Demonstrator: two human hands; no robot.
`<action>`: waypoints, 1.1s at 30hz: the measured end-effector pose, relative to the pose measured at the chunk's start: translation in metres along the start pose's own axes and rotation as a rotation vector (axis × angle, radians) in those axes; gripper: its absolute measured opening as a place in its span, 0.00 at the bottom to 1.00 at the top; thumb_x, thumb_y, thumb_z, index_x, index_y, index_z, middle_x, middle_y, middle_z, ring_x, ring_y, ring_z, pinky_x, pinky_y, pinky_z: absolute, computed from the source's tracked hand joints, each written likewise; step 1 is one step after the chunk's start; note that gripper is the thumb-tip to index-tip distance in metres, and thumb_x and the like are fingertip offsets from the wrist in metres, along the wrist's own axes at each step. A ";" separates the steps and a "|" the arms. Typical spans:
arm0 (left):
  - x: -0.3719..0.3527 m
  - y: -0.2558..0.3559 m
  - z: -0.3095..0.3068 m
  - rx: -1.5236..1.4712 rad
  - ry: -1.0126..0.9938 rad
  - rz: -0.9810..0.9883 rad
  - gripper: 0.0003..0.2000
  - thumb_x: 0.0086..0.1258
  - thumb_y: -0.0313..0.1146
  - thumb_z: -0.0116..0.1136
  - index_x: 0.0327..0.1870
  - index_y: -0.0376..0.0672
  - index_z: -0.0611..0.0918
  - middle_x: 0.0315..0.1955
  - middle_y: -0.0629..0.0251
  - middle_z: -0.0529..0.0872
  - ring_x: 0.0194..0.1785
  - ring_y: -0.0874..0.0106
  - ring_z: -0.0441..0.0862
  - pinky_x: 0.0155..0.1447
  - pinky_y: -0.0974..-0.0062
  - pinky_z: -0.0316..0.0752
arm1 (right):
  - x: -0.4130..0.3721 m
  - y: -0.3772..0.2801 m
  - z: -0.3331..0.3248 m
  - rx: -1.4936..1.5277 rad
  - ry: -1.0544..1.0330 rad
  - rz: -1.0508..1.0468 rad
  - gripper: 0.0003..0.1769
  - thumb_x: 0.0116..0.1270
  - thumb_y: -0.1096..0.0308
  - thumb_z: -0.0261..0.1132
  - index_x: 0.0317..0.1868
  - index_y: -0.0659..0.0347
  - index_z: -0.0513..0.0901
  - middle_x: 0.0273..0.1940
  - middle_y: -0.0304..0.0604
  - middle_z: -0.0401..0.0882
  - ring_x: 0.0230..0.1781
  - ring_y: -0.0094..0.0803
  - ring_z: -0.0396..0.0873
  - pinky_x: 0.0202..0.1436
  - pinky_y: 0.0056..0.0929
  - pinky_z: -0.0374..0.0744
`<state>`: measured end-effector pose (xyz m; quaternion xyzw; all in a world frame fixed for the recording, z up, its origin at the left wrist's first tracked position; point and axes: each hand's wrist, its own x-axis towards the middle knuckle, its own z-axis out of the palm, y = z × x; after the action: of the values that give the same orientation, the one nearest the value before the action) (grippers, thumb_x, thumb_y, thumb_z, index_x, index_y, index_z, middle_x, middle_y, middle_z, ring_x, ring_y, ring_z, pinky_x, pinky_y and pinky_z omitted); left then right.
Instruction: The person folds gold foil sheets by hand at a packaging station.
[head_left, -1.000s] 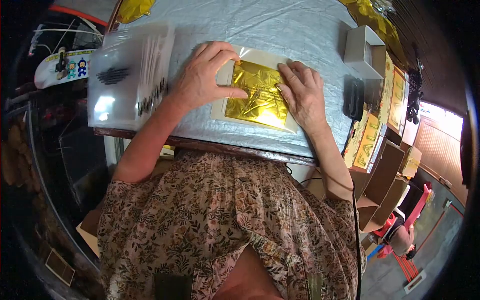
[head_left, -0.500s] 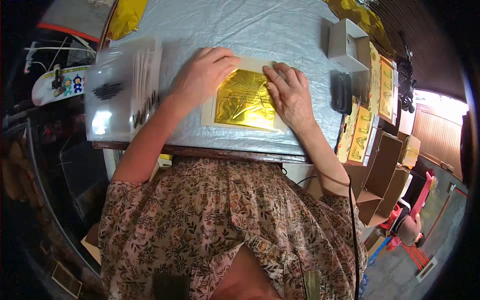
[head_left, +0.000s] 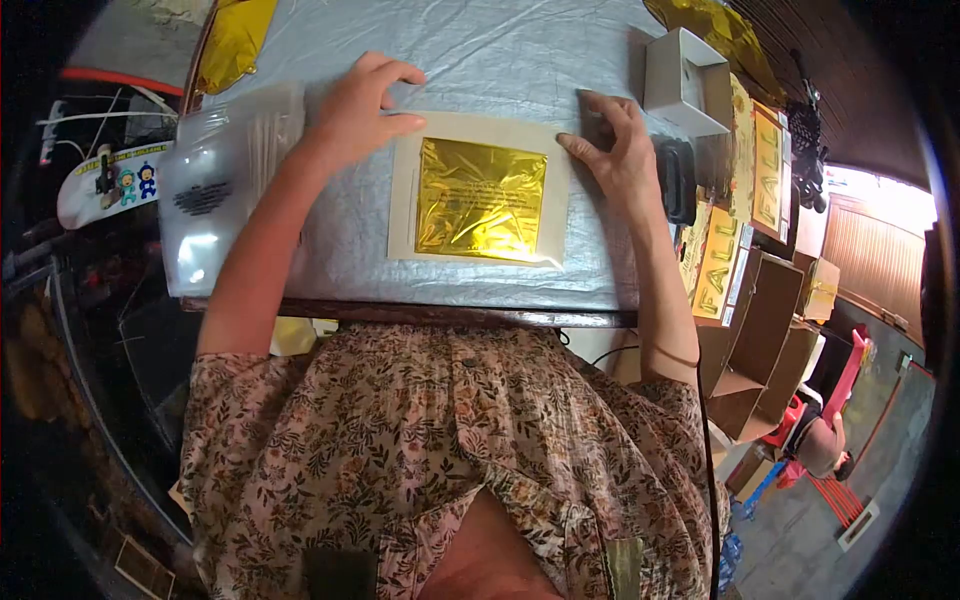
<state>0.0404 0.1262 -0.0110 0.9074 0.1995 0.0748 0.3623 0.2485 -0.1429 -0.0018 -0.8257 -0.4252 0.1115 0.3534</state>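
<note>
– What do we see closest to us?
– A patterned shirt (head_left: 430, 400), below the gold packet (head_left: 482, 198); the table's edge (head_left: 440, 313) runs between them.

– And the packet itself?
– It lies flat on a cream card (head_left: 490, 126), which shows past the packet's left, right and upper edges. Under the card we see a grey cloth (head_left: 480, 60).

– How are the hands?
– The left hand (head_left: 362, 112) is up and left of the packet, open, thumb and fingers apart, gripping nothing we can see. Its thumb is near the card's corner; we cannot tell whether they touch. The right hand (head_left: 617, 150) is just right of the packet, loosely open, fingers bent, its thumb by the card's edge.

– What lies farther out?
– Clear plastic bags (head_left: 195, 205) left of the packet; right of it, a black object (head_left: 680, 180), a white box (head_left: 662, 78) and yellow boxes (head_left: 717, 265) marked "FALL". Past those, well to the packet's lower right, we make out another person (head_left: 825, 445).
</note>
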 end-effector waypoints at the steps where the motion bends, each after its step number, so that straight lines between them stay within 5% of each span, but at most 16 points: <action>1: 0.003 -0.003 -0.002 -0.002 -0.004 -0.004 0.18 0.59 0.29 0.76 0.50 0.47 0.86 0.53 0.65 0.80 0.43 0.69 0.81 0.52 0.68 0.81 | 0.003 0.006 -0.001 0.001 -0.004 0.004 0.34 0.59 0.62 0.82 0.65 0.61 0.82 0.57 0.47 0.79 0.52 0.38 0.81 0.57 0.34 0.81; 6: 0.021 -0.017 -0.010 -0.121 -0.175 0.176 0.15 0.60 0.27 0.73 0.47 0.47 0.84 0.45 0.74 0.78 0.42 0.75 0.70 0.52 0.76 0.73 | 0.017 0.012 -0.005 -0.215 -0.020 -0.237 0.35 0.57 0.57 0.82 0.65 0.59 0.83 0.60 0.48 0.78 0.63 0.45 0.76 0.68 0.43 0.75; 10: 0.024 -0.014 -0.010 -0.116 -0.251 0.101 0.15 0.62 0.27 0.71 0.50 0.48 0.85 0.40 0.75 0.79 0.41 0.76 0.70 0.51 0.77 0.72 | 0.021 0.010 -0.009 -0.215 -0.097 -0.230 0.33 0.57 0.57 0.82 0.62 0.58 0.85 0.62 0.47 0.79 0.65 0.47 0.75 0.70 0.45 0.73; 13: 0.022 -0.011 -0.009 -0.201 -0.267 0.003 0.16 0.65 0.25 0.68 0.53 0.49 0.88 0.37 0.75 0.79 0.40 0.76 0.72 0.50 0.77 0.72 | 0.019 0.009 -0.006 -0.107 -0.142 -0.163 0.27 0.58 0.61 0.82 0.58 0.56 0.88 0.60 0.44 0.80 0.63 0.43 0.75 0.70 0.41 0.72; 19: 0.018 -0.017 -0.007 -0.164 -0.229 0.196 0.13 0.72 0.25 0.62 0.55 0.46 0.89 0.37 0.70 0.80 0.42 0.74 0.78 0.49 0.74 0.74 | 0.008 0.014 0.006 0.062 -0.105 -0.077 0.11 0.60 0.72 0.79 0.44 0.56 0.94 0.49 0.38 0.86 0.56 0.34 0.75 0.66 0.32 0.70; 24: 0.015 -0.015 -0.008 0.102 -0.082 0.506 0.15 0.70 0.24 0.59 0.52 0.52 0.90 0.37 0.68 0.83 0.42 0.66 0.82 0.46 0.70 0.79 | -0.001 0.011 0.009 -0.042 0.004 -0.170 0.09 0.61 0.71 0.78 0.43 0.54 0.94 0.46 0.35 0.86 0.52 0.33 0.75 0.62 0.32 0.71; 33: -0.005 -0.013 -0.005 0.488 0.060 0.650 0.22 0.63 0.23 0.59 0.55 0.60 0.89 0.39 0.79 0.81 0.44 0.72 0.81 0.48 0.73 0.84 | -0.010 0.009 0.012 -0.162 0.091 -0.278 0.12 0.62 0.72 0.76 0.46 0.49 0.94 0.47 0.35 0.87 0.53 0.35 0.79 0.60 0.32 0.73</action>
<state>0.0302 0.1357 -0.0159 0.9799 -0.0753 0.1624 0.0875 0.2420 -0.1486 -0.0176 -0.7889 -0.5267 -0.0108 0.3164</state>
